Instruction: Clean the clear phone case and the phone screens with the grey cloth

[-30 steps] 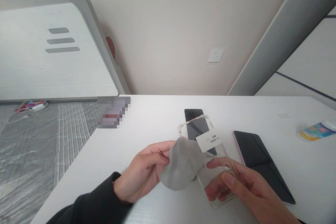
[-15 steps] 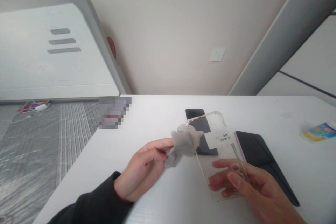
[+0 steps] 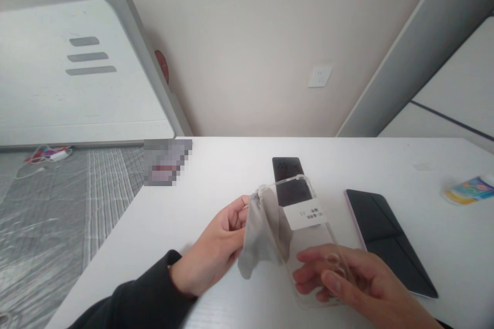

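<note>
Head view: left hand (image 3: 210,249), dark sleeve (image 3: 131,306), fingers clenched on a grey cloth (image 3: 262,234), bunching it and pressing it to the far left corner of a clear phone case (image 3: 314,262). Can't tell whether the cloth is on the inner or outer face. Case is held tilted above the white desk (image 3: 227,175), mid-scene, with a white paper label (image 3: 304,214) on it. Right hand (image 3: 347,280) grasps its near end, fingers curled round the rim, no release. Cloth is on the case, both hands closed.

Far end of the case overlaps a black phone (image 3: 287,175) lying on the desk; contact unclear. To the right, apart from the case, a black folded tablet cover (image 3: 391,241). Far right, a colourful packet (image 3: 465,191). Left of the desk, a grey plastic-covered floor (image 3: 50,226) with a cable (image 3: 34,164)
</note>
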The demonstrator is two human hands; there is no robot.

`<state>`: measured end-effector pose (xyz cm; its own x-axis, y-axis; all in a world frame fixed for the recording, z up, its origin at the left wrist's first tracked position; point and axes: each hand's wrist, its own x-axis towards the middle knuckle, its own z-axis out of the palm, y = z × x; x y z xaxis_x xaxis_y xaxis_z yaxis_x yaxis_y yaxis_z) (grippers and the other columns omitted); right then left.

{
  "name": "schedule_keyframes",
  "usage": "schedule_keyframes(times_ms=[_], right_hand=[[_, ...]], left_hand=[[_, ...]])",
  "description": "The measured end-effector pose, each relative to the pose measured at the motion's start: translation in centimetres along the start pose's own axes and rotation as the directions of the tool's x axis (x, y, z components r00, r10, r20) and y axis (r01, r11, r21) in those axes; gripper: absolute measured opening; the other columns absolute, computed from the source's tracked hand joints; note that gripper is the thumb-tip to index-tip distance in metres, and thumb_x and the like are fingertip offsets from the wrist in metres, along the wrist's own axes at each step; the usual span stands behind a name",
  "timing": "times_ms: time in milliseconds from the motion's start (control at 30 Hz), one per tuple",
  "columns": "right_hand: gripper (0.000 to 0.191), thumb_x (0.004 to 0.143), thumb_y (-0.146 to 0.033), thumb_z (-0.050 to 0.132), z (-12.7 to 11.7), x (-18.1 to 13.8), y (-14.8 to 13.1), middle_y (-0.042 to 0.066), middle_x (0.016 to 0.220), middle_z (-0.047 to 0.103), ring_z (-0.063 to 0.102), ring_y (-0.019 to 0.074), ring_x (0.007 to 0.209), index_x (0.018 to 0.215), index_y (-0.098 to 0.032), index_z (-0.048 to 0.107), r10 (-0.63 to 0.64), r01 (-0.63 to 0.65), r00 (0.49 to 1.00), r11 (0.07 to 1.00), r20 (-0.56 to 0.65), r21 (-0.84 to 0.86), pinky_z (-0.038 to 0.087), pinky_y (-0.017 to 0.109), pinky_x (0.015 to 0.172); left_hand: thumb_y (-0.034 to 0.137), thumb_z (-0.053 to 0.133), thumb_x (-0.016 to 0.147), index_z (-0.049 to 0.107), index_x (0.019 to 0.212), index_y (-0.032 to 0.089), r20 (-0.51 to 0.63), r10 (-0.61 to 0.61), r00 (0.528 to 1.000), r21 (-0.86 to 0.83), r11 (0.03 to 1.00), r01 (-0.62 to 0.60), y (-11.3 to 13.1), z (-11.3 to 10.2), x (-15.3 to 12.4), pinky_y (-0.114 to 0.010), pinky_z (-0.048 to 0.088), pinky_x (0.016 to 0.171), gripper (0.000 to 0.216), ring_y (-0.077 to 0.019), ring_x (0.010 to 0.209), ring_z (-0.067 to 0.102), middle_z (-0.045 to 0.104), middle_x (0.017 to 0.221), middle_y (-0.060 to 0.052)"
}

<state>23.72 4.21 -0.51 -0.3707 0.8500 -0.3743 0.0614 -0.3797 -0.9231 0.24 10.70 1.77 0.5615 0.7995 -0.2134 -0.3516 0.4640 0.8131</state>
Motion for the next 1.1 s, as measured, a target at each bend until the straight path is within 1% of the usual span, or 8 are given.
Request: schedule_keyframes(times_ms=[167, 267, 467, 700, 833, 967, 1033, 1100], right_hand=[[0.054, 0.088, -0.069, 0.066, 0.3, 0.1, 0.4, 0.014, 0.102, 0.080, 0.077, 0.0287, 0.097, 0.116, -0.024, 0.077, -0.009, 0.008, 0.999, 1.000, 0.053, 0.007, 0.061, 0.045, 0.090], [0.059, 0.086, -0.073, 0.064, 0.4, 0.1, 0.3, 0.015, 0.097, 0.080, 0.077, 0.0289, 0.093, 0.112, -0.022, 0.077, -0.006, 0.006, 0.998, 1.000, 0.055, -0.007, 0.062, 0.046, 0.088], [0.060, 0.087, -0.076, 0.061, 0.5, 0.0, -0.2, 0.014, 0.098, 0.081, 0.077, 0.0268, 0.093, 0.102, -0.019, 0.073, 0.054, -0.052, 0.993, 0.998, 0.106, -0.026, 0.059, 0.041, 0.084], [0.055, 0.091, -0.074, 0.057, 0.8, 0.1, -0.6, 0.013, 0.089, 0.080, 0.077, 0.0237, 0.084, 0.097, -0.019, 0.065, 0.024, -0.027, 0.979, 1.000, 0.201, 0.013, 0.057, 0.035, 0.076], [0.058, 0.090, -0.076, 0.056, 0.8, -0.1, -0.9, 0.011, 0.090, 0.077, 0.073, 0.0222, 0.081, 0.099, -0.020, 0.070, -0.029, 0.035, 0.988, 0.999, 0.153, -0.034, 0.058, 0.036, 0.078], [0.061, 0.090, -0.078, 0.052, 0.6, -0.2, -0.6, 0.008, 0.083, 0.070, 0.066, 0.0201, 0.075, 0.093, -0.022, 0.074, -0.066, 0.076, 0.995, 0.986, 0.074, -0.148, 0.055, 0.032, 0.069], [0.056, 0.091, -0.075, 0.055, 0.6, -0.2, -0.2, 0.005, 0.077, 0.068, 0.063, 0.0184, 0.072, 0.100, -0.022, 0.070, -0.068, 0.077, 0.994, 0.992, 0.081, -0.104, 0.053, 0.031, 0.067], [0.051, 0.089, -0.071, 0.062, 0.7, -0.1, 0.1, 0.002, 0.073, 0.068, 0.062, 0.0163, 0.068, 0.105, -0.023, 0.062, -0.067, 0.067, 0.994, 0.998, 0.087, -0.003, 0.052, 0.029, 0.066]], left_hand=[[0.042, 0.091, 0.072, 0.079, 0.082, 0.016, -0.061, -0.099, 0.993, 0.124, 0.986, 0.106, -0.3, -0.3, 0.1, -0.020, 0.040, 0.056, 0.030, -0.0094, 0.058, 0.050, 0.069, 0.069, -0.002], [0.040, 0.091, 0.070, 0.077, 0.072, 0.016, -0.057, -0.092, 0.994, 0.133, 0.986, 0.099, -0.3, -0.3, -0.1, -0.021, 0.040, 0.057, 0.027, -0.0107, 0.060, 0.051, 0.066, 0.065, -0.001], [0.030, 0.094, 0.064, 0.076, 0.075, 0.017, -0.167, 0.015, 0.986, 0.087, 0.996, 0.000, -0.4, -0.1, -0.1, -0.019, 0.041, 0.055, 0.025, -0.0086, 0.058, 0.052, 0.068, 0.068, 0.000], [0.028, 0.093, 0.064, 0.076, 0.077, 0.016, -0.209, 0.013, 0.978, 0.144, 0.989, 0.018, -0.3, -0.5, -0.2, -0.023, 0.046, 0.058, 0.024, -0.0138, 0.061, 0.062, 0.070, 0.067, -0.001], [0.025, 0.092, 0.064, 0.075, 0.073, 0.016, -0.201, 0.025, 0.979, 0.116, 0.993, -0.001, -0.3, -0.3, -0.1, -0.021, 0.044, 0.055, 0.022, -0.0118, 0.058, 0.059, 0.071, 0.068, -0.001], [0.031, 0.092, 0.066, 0.077, 0.076, 0.015, -0.209, 0.025, 0.978, 0.090, 0.996, -0.007, -0.6, -0.4, 0.2, -0.021, 0.047, 0.059, 0.024, -0.0102, 0.058, 0.058, 0.072, 0.070, -0.002], [0.036, 0.091, 0.068, 0.079, 0.082, 0.016, -0.190, 0.002, 0.982, 0.108, 0.994, 0.019, -0.7, -0.5, 0.2, -0.021, 0.047, 0.061, 0.027, -0.0104, 0.060, 0.058, 0.072, 0.072, -0.002], [0.037, 0.092, 0.067, 0.078, 0.078, 0.015, -0.153, -0.037, 0.988, 0.129, 0.990, 0.056, -0.7, -0.5, 0.2, -0.020, 0.045, 0.059, 0.028, -0.0099, 0.059, 0.056, 0.069, 0.068, -0.001]])
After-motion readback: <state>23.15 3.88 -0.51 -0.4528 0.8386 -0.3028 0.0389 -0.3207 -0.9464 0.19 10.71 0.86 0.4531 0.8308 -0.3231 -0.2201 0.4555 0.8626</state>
